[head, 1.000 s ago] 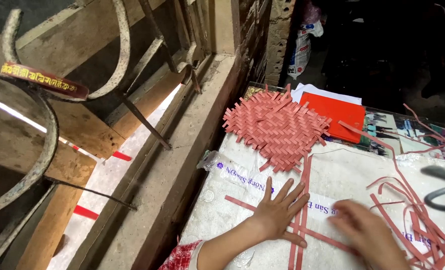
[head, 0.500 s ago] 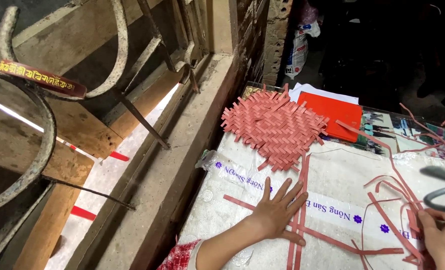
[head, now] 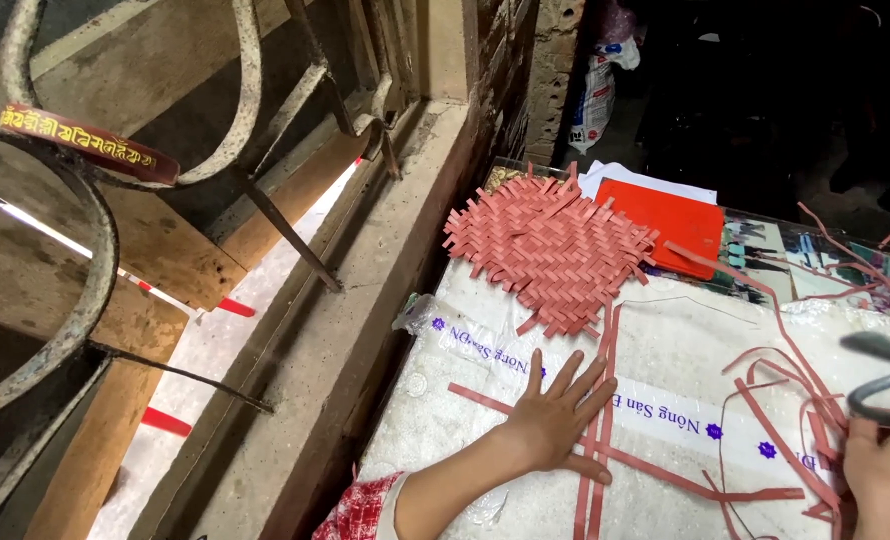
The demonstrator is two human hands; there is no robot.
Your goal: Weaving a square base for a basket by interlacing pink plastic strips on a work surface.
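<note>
My left hand (head: 555, 425) lies flat, fingers spread, on two long pink strips (head: 597, 400) that run down from a woven pink mat (head: 545, 245). Both rest on a white woven sack (head: 685, 350) spread over the table. Crossing strips (head: 665, 470) pass under my palm. My right hand (head: 885, 480) is at the lower right edge, partly cut off, among a tangle of loose pink strips (head: 795, 400). It sits just below the grey looped handles of what look like scissors (head: 885, 380). Whether it grips them or a strip is hidden.
A red sheet (head: 675, 215) on white paper (head: 625, 180) lies behind the mat. To the left run a concrete ledge (head: 365, 330) and a rusty metal window grille (head: 75, 260) with wooden planks beyond. A printed bag (head: 595, 95) stands in the dark background.
My right hand has slid from the middle strips to the lower right edge, beside the grey handles. My left hand has stayed pressed on the strips.
</note>
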